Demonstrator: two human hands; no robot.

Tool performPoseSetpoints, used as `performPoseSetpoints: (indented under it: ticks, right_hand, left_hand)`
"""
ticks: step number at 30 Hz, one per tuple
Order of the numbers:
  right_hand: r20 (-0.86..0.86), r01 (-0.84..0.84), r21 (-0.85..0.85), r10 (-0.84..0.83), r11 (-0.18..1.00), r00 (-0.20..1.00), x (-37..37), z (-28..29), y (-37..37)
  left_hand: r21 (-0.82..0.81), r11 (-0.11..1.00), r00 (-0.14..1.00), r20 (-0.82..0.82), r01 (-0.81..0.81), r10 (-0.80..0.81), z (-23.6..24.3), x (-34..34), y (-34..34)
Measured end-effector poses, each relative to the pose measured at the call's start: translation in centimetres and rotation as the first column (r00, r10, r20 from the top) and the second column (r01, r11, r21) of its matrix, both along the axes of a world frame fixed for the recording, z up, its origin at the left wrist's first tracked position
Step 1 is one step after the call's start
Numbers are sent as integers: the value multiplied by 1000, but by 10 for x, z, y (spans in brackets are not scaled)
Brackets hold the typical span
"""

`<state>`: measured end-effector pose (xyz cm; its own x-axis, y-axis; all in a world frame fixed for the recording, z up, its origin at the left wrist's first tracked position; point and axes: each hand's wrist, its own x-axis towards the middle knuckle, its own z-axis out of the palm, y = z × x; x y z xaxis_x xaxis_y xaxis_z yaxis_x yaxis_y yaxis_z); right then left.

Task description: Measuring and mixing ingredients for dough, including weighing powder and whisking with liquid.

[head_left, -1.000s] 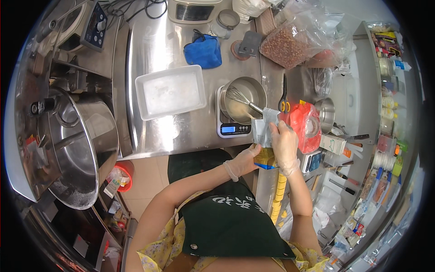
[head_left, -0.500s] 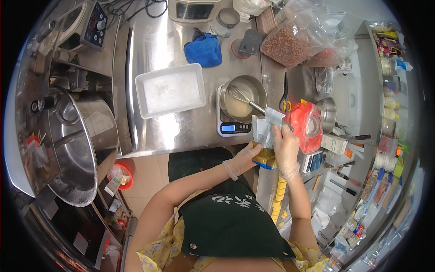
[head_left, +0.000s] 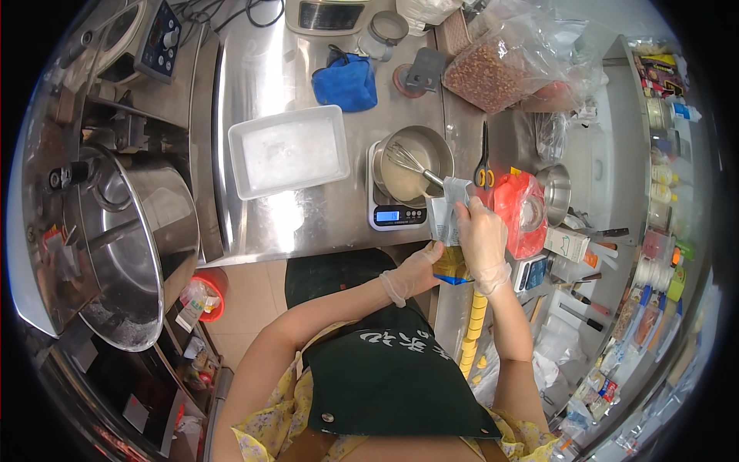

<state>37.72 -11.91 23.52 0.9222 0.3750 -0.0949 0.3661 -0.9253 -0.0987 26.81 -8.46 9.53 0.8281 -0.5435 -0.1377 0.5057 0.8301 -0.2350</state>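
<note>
whisk handle (head_left: pixel 433 179) partly hidden behind pouch (head_left: pixel 442 223); white appliance (head_left: pixel 329 17) cut by top edge

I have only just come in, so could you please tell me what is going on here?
A person in a dark green apron holds a small packet, silver above, yellow and blue below, with the left hand and right hand, near the edge of the steel counter. Beyond it, a metal bowl with pale contents and a whisk stands on a digital scale. A white tray lies to the left. I cannot tell whether the packet is open.
</note>
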Motion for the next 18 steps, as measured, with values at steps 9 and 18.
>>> performPoseSetpoints:
  ticks: [9,18]
  right_hand:
    - [-7,-19,-22,18,1000,1000,0,1,2]
    - [20,-19,44,19,999,1000,-7,1,-4]
  left_hand:
    - [1,1000,1000,3,4,-4,6,0,2]
    - [9,1000,998,53,-24,24,2,-3,2]
